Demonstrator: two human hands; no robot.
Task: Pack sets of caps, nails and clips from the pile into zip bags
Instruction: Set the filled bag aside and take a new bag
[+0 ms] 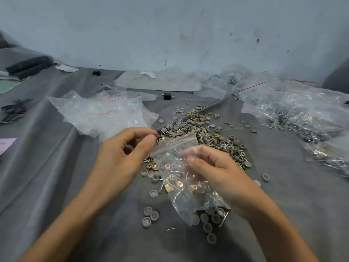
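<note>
Left hand (122,154): thumb and forefinger nearly closed, pinching the left top corner of the small clear plastic zip bag (171,159) at its red seal line.
Right hand (217,173): fingers curled round the bag's middle, partly behind the plastic.
Bag: holds grey round caps, nails and brass square clips; held just above the loose pile (198,127) on the grey cloth (56,167).
</note>
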